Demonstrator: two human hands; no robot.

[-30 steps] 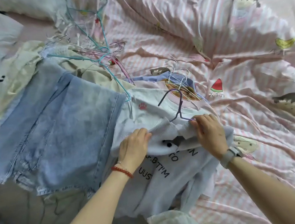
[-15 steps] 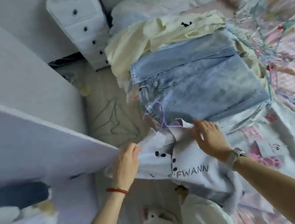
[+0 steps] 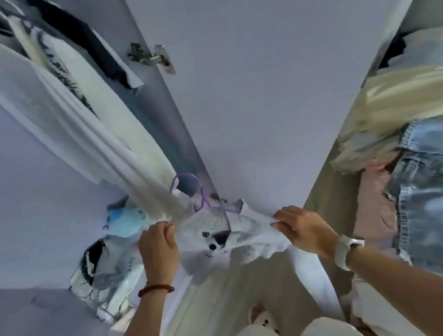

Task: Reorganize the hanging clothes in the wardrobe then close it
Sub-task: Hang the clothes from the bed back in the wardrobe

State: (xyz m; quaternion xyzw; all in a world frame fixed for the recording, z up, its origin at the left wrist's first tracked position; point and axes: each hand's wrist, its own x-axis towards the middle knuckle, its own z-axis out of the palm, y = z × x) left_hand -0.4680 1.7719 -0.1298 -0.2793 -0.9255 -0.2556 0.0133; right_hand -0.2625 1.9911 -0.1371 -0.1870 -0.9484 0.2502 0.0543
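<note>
Wardrobe door (image 3: 274, 83), open, fills the centre and upper right of the frame, hinge (image 3: 151, 55) at upper centre; hanging clothes (image 3: 92, 122), pale, run from upper left toward the centre inside the wardrobe; denim garment (image 3: 438, 197) and cream garment (image 3: 412, 97) lie at the right edge; white knit top (image 3: 222, 229) on a purple hanger (image 3: 202, 195) is held stretched at lower centre, just before the wardrobe opening; left hand (image 3: 157, 248) grips its left shoulder, fingers curled; right hand (image 3: 303, 227) pinches its right shoulder; smartwatch (image 3: 346, 249) on the right wrist; red bracelet (image 3: 155, 289) on the left wrist.
</note>
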